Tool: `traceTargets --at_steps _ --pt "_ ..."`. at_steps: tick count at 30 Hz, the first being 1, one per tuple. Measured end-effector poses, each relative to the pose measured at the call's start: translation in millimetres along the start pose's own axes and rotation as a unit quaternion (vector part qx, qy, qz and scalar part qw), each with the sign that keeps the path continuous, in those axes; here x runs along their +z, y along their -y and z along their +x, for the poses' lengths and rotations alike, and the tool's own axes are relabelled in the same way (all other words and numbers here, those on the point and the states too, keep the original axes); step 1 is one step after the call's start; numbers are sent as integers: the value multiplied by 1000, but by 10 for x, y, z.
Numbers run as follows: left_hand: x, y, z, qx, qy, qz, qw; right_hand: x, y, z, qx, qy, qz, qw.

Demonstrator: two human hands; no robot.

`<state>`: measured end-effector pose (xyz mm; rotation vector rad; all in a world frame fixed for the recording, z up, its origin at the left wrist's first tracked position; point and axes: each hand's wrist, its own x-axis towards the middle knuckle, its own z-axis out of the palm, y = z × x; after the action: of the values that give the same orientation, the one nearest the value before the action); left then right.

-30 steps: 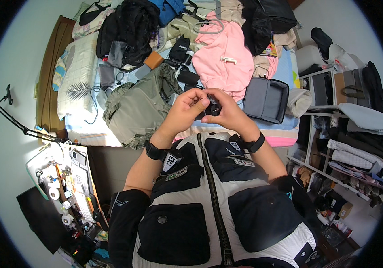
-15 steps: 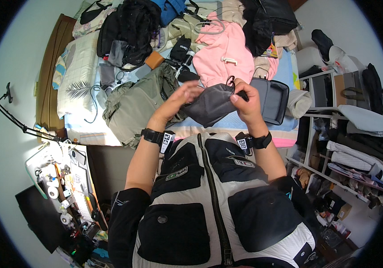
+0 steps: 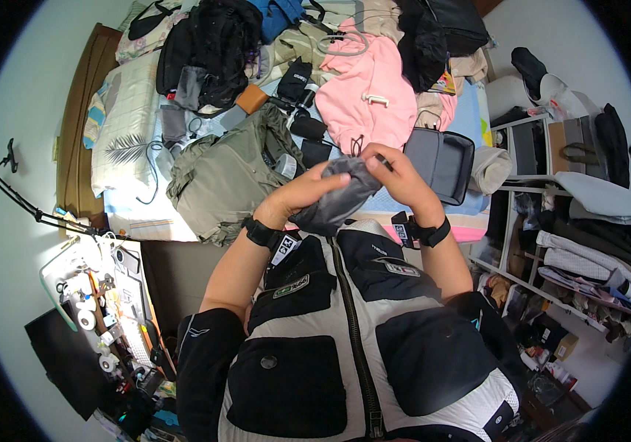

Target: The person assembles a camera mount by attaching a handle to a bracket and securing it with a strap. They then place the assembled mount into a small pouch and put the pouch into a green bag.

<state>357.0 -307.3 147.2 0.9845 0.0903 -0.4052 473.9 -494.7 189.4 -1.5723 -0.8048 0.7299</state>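
A dark grey drawstring pouch (image 3: 337, 197) hangs between my two hands above the near edge of the bed. My left hand (image 3: 302, 190) grips its left side, thumb lying across the fabric and fingers partly hidden behind it. At the upper right my right hand (image 3: 395, 175) is closed on the pouch's gathered mouth, close to a thin dark cord loop. What is inside the pouch, if anything, does not show. An olive-green jacket (image 3: 219, 173) lies just left of it, and an open dark grey zip case (image 3: 439, 166) rests to the right.
Beyond my hands a pink garment (image 3: 370, 88) is spread on the bed, a white object on it. Black backpacks (image 3: 212, 55) and a brown box (image 3: 254, 98) lie farther back. Left stands a cluttered desk (image 3: 138, 295); right, a shelf rack (image 3: 510, 221) with folded clothes.
My left hand has come right and closed on the pouch. The pouch, spread wide before, is now bunched and tilted, lower between my hands. My right hand has shifted slightly left and down.
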Motion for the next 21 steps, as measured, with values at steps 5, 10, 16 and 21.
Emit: traceTargets --at_steps 5,10,16,21 --pt "-30 -22 59 -81 -67 -97 990 -8 64 -27 64 49 -71 994" --pt "-34 20 -1 -113 -14 -129 985 -82 -14 7 116 106 67 985" --pt "-76 -36 -24 -53 34 -98 993 5 -134 -28 2 -6 15 1000" --pt "28 -73 53 28 -58 -40 997 229 -183 50 -122 -197 29 972"
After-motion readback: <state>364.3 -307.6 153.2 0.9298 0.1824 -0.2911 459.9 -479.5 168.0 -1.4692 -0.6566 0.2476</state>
